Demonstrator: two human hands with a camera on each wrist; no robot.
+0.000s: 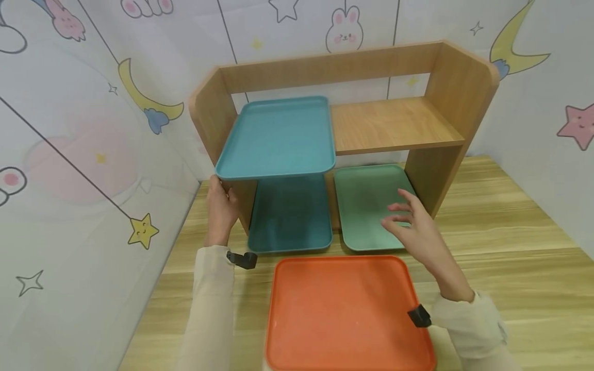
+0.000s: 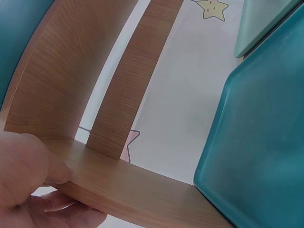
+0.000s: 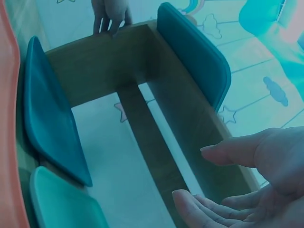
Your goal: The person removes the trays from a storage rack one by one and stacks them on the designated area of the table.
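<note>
My left hand (image 1: pixel 221 211) grips the left side panel of the wooden desk shelf (image 1: pixel 390 123), just below the upper board. In the left wrist view the thumb lies on the inner face of the panel (image 2: pixel 128 185) and the fingers curl round its outside. Above this hand, a blue tray (image 1: pixel 283 136) lies on the upper board and juts past its front edge. My right hand (image 1: pixel 417 234) hovers in front of the lower right bay, holding nothing. Its thumb and fingers are apart and loosely bent in the right wrist view.
A second blue tray (image 1: pixel 292 216) lies in the lower left bay, and a green tray (image 1: pixel 364 206) in the lower right. In front, an orange tray (image 1: pixel 343 314) rests on the wood-grain table (image 1: pixel 506 257). Patterned wall sheets (image 1: pixel 83 165) stand behind and at both sides.
</note>
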